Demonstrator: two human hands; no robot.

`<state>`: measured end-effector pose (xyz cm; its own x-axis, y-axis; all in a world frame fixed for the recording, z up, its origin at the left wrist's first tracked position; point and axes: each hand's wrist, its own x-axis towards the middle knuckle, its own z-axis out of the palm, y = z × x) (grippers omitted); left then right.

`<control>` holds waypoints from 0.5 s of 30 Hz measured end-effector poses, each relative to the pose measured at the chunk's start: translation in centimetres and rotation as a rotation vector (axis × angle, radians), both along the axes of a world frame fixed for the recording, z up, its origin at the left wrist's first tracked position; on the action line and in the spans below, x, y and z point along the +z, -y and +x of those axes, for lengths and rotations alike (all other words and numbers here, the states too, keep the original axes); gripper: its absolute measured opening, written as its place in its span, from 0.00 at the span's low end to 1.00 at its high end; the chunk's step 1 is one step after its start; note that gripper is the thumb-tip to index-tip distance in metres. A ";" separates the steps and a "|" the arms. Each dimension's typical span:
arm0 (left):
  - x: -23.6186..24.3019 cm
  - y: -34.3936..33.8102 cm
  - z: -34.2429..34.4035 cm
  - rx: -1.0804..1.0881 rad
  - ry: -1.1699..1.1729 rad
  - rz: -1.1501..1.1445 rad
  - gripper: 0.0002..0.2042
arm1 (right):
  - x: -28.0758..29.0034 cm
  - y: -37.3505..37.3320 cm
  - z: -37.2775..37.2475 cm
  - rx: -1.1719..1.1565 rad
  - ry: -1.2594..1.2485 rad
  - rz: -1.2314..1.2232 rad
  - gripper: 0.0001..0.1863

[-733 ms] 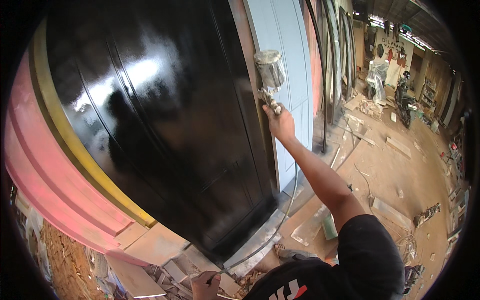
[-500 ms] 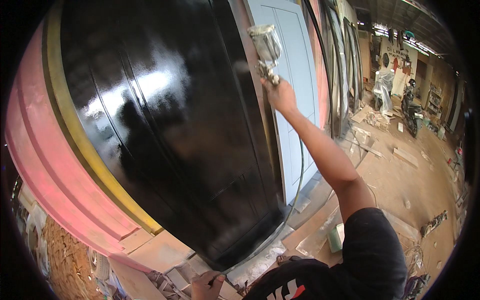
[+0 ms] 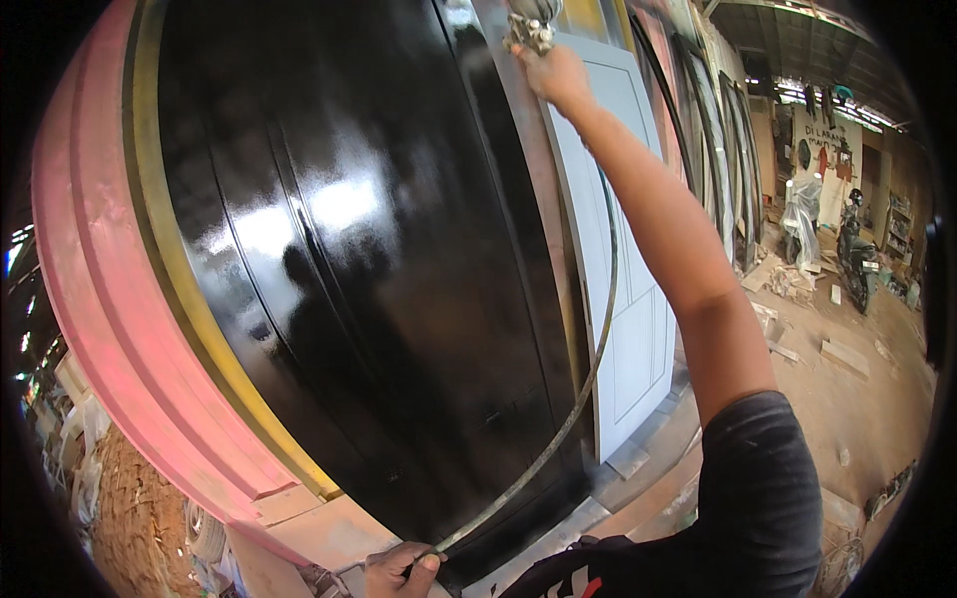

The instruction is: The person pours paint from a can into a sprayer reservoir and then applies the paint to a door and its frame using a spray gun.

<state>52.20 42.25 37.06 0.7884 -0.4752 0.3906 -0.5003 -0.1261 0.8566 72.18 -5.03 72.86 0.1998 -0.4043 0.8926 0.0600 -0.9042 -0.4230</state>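
High at the top of the view, my right hand (image 3: 560, 76) is closed round a metal spray gun (image 3: 531, 32), whose cup is cut off by the upper edge. The gun is beside the upper right edge of a tall, glossy black door panel (image 3: 399, 299). From the gun an air hose (image 3: 558, 436) hangs in a long curve across the lower right of the panel. At the bottom, my left hand (image 3: 401, 570) grips the hose near its thumb and fingers. Light and a dark silhouette reflect in the wet-looking black surface.
A pale blue door panel (image 3: 628, 289) leans right of the black one. Pink boards (image 3: 110, 259) and a yellow strip (image 3: 214, 339) stand to the left. Wood scraps (image 3: 845, 357) lie on the floor at right, with a motorbike (image 3: 855, 254) farther back.
My right hand has risen with the spray gun toward the top of the view. The hose is now drawn up into a wider curve over the black panel. My left hand shows slightly more.
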 end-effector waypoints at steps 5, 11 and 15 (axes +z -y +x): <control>2.3 2.1 1.0 -0.004 0.010 -0.028 0.10 | 7.8 0.8 1.1 0.017 0.114 -0.055 0.29; 5.3 4.5 1.9 0.017 0.004 -0.035 0.11 | 16.6 1.3 1.7 -0.035 0.104 -0.124 0.34; 6.7 5.7 2.4 0.038 0.027 -0.074 0.11 | 21.2 0.3 1.9 0.014 0.211 -0.100 0.36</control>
